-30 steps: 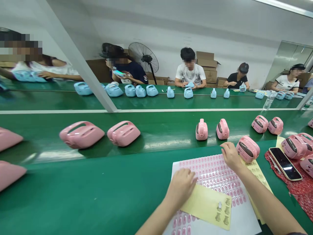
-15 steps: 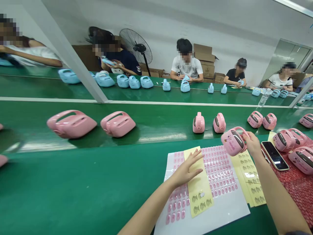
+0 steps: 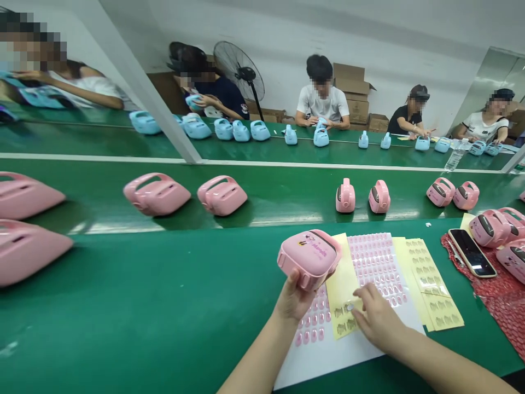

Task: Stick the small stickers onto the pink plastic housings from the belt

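Note:
My left hand [image 3: 293,298] grips a pink plastic device [image 3: 308,257] from below and holds it tilted above the sticker sheets. My right hand [image 3: 375,320] rests on a yellow sticker strip [image 3: 343,293], its fingertips pinched at a small round white sticker [image 3: 350,307]. The strip lies across a white sheet of pink stickers [image 3: 375,262]. A second yellow sticker sheet [image 3: 430,282] lies just to the right.
Pink devices [image 3: 157,193] stand along the green belt [image 3: 164,306]; more sit at the right [image 3: 486,229] beside a phone [image 3: 471,253] on red wrap [image 3: 502,306]. Across a white rail [image 3: 328,166], several people handle blue devices [image 3: 240,130]. A diagonal post [image 3: 159,104] crosses at the left.
The pink device passed from my right hand to my left and moved left over the sheets. My right hand came down onto the yellow strip. The view shifted slightly.

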Demonstrator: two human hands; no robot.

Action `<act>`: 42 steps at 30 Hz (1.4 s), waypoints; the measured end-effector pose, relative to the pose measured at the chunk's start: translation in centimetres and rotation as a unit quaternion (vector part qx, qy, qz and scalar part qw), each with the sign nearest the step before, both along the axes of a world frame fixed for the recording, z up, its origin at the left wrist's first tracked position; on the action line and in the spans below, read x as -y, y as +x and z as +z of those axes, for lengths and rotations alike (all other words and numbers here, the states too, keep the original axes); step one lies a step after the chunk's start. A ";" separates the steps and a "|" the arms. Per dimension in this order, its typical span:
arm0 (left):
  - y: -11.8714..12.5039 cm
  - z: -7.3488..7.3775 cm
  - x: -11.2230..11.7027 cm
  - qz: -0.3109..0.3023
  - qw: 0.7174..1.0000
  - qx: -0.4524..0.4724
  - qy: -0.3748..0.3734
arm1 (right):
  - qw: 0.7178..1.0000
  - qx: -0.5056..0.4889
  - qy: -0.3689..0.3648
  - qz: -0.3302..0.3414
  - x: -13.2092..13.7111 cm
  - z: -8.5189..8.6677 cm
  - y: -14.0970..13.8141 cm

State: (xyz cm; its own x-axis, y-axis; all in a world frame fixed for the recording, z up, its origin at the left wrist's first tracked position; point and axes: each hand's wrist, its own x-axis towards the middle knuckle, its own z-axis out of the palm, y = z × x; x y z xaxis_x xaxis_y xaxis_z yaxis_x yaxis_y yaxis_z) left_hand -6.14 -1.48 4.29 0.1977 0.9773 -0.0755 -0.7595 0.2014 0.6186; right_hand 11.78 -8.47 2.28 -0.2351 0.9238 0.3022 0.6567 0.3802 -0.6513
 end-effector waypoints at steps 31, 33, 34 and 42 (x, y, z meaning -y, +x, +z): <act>1.2 0.4 1.6 0.074 0.983 -0.058 -0.155 | 0.966 -0.088 -0.222 -0.104 -2.1 0.8 0.9; 1.2 0.4 1.7 0.070 0.984 -0.058 -0.155 | 0.967 -0.080 -0.208 -0.126 -2.5 0.6 0.7; 1.2 0.4 1.8 0.068 0.984 -0.056 -0.152 | 0.971 -0.059 -0.188 -0.138 -2.7 0.4 0.5; 0.8 0.0 2.0 0.052 0.992 -0.047 -0.109 | 0.990 0.037 -0.084 -0.109 -3.0 -0.3 -0.3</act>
